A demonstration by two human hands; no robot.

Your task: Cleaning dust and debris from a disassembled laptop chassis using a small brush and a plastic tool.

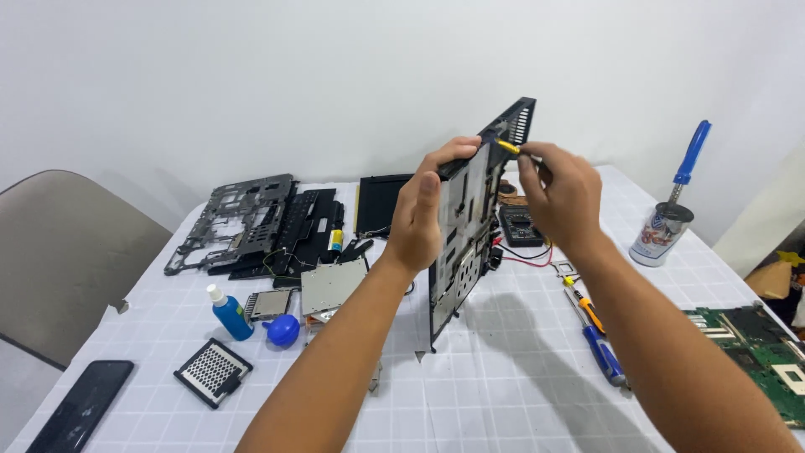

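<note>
The left hand holds the laptop base panel upright; the right hand pinches a small yellow tool at its top. Removed parts lie left of the hands, so much is apart.

1. Both my forearms are bare right up to the bottom edge of the view; no sleeve shows on either.
2. My left hand has no glove, ring or watch.
3. My right hand is just as bare, wrist included, with short, unpainted nails.
</note>
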